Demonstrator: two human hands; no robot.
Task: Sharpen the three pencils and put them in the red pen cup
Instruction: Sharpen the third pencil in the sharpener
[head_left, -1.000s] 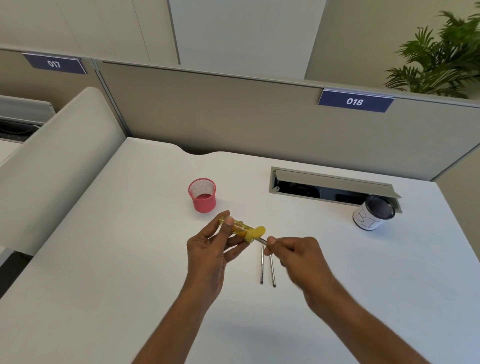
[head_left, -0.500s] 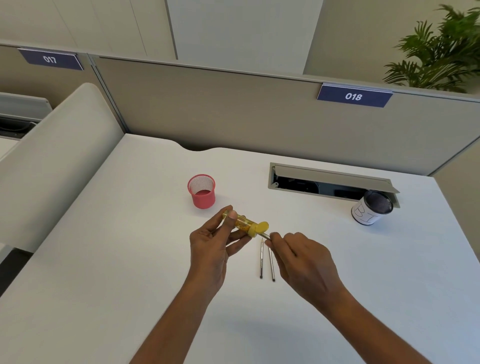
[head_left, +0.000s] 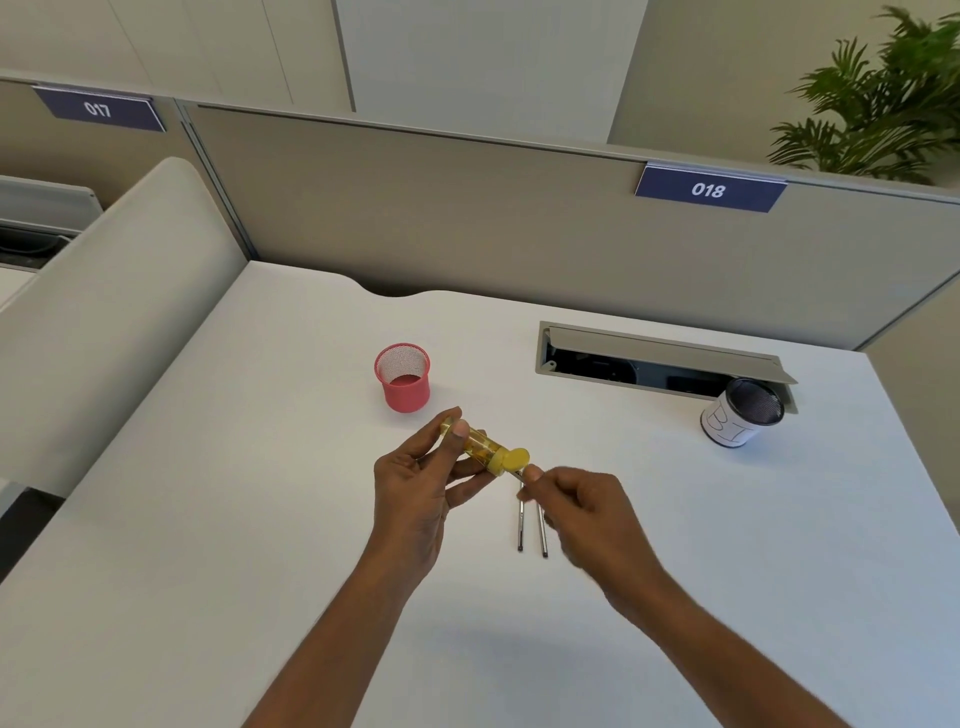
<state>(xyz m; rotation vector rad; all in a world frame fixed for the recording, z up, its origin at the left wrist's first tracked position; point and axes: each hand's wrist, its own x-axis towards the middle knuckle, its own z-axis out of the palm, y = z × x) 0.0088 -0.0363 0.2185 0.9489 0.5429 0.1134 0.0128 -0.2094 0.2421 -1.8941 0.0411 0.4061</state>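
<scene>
Nearest me, two pencils (head_left: 520, 530) lie side by side on the counter (head_left: 249, 519). Just past them my right grip (head_left: 576, 512) pinches the third pencil (head_left: 518, 472), its end in the yellow sharpener (head_left: 485, 449), which my left grip (head_left: 415, 488) clasps. Farther back the red pen cup (head_left: 404, 387) stands upright.

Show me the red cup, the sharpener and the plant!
red cup (head_left: 408, 397), head view, on its front wall.
sharpener (head_left: 484, 448), head view, on its clear barrel.
plant (head_left: 878, 109), head view, on its leaves.
</scene>
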